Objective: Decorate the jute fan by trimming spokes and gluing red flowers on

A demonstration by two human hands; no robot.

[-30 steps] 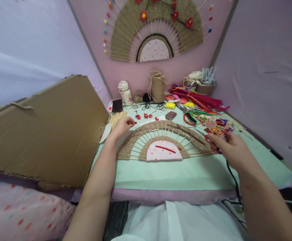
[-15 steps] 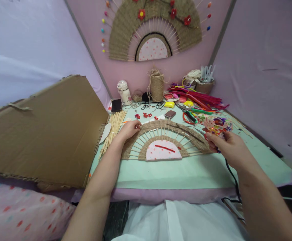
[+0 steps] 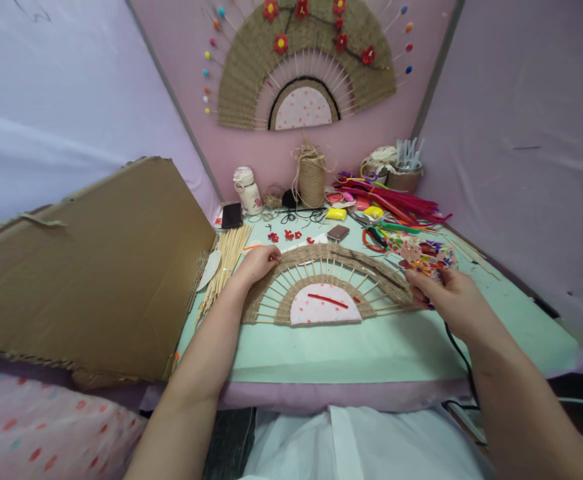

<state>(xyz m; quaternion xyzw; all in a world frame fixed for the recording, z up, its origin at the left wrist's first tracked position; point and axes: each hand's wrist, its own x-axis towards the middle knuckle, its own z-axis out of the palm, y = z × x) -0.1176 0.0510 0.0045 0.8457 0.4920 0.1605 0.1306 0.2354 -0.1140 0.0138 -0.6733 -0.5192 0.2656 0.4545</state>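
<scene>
A half-round woven fan lies on the pale green table cover, with thin sticks between its outer band and inner arch. Its pink dotted centre carries a short red strip. At the fan's upper left edge, my left hand is closed, fingertips pinched on the rim. My right hand, beyond the fan's right end, is closed around a small tool with a slim metal tip; its handle is mostly hidden by the fingers. A black cord hangs below that hand. A dark twig-like line runs along the fan's right side.
Several small red flowers lie behind the fan. Pale sticks and a cardboard sheet are at left. Behind stand a white bottle and a twine spool. Pliers and a floral-patterned item lie right.
The view has tilted up slightly, so more of the wall fan shows. Both hands keep nearly the same places and grips.
</scene>
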